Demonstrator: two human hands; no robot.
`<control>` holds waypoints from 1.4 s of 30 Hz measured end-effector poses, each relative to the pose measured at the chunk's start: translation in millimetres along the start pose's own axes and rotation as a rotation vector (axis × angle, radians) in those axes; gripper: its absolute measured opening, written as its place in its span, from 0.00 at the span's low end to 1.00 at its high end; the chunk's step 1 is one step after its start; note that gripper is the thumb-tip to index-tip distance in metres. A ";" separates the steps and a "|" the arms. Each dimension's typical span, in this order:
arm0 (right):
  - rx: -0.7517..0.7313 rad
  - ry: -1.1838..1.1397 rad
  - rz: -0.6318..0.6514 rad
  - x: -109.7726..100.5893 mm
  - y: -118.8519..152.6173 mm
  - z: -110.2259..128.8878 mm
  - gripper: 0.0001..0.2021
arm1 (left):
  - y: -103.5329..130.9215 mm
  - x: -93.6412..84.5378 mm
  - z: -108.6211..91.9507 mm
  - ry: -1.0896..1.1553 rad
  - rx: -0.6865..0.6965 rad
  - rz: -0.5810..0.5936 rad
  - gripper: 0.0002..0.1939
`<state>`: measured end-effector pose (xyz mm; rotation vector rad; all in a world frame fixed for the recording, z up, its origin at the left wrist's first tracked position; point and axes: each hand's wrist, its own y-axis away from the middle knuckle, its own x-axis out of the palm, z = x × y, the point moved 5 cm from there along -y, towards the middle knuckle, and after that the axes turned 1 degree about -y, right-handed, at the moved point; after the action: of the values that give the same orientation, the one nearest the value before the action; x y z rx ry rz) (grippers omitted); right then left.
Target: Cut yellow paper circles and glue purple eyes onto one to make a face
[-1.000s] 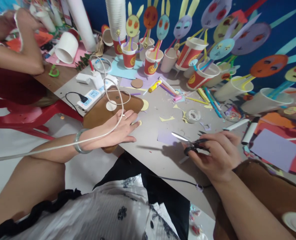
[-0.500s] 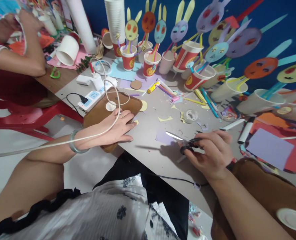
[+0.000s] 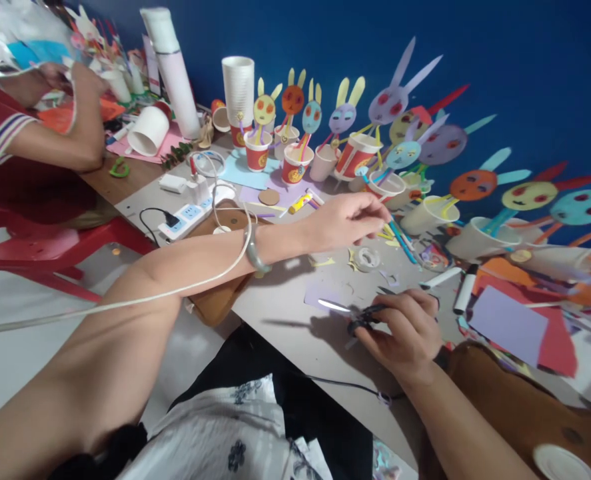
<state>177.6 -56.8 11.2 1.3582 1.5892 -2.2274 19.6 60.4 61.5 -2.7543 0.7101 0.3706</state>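
My right hand (image 3: pixel 402 333) grips a pair of black-handled scissors (image 3: pixel 362 317) over the near part of the table, its blades apart and pointing left. A small purple paper piece (image 3: pixel 315 295) lies beneath the blade tips. Stretched across the table, my left hand (image 3: pixel 350 221) hovers with loosely bent fingers and nothing visible in them. Just beyond its fingertips are blue straws (image 3: pixel 402 241) and a paper cup (image 3: pixel 386 185) bearing a blue rabbit face (image 3: pixel 404 155). Below that hand sits a clear tape roll (image 3: pixel 366 259) among yellow paper scraps.
Paper cups with rabbit faces (image 3: pixel 475 185) line the blue wall. At left are a power strip (image 3: pixel 188 217) with a white cable crossing my left arm, and a brown cushion-like item (image 3: pixel 220 300). Purple sheets (image 3: pixel 510 322) and markers (image 3: pixel 466 290) lie right. Another person (image 3: pixel 30 147) sits far left.
My left hand has lifted off the brown item and swung right and forward over the table. My right hand keeps the scissors in about the same place. The view has tilted up slightly.
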 end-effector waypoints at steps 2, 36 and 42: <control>-0.036 0.021 -0.015 -1.1 -2.5 2.9 0.10 | -18.0 8.3 0.7 0.198 -0.113 -0.031 0.05; -0.017 -0.074 0.611 34.1 1.4 25.2 0.04 | -62.5 -33.1 55.6 -0.042 -0.122 0.007 0.11; 0.017 -0.102 0.692 30.5 0.4 28.8 0.05 | -62.5 -40.0 50.5 0.102 -0.153 0.012 0.08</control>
<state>142.1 -67.8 -8.3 1.4726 0.8704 -1.8381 8.1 146.6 39.2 -2.9323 0.7522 0.2995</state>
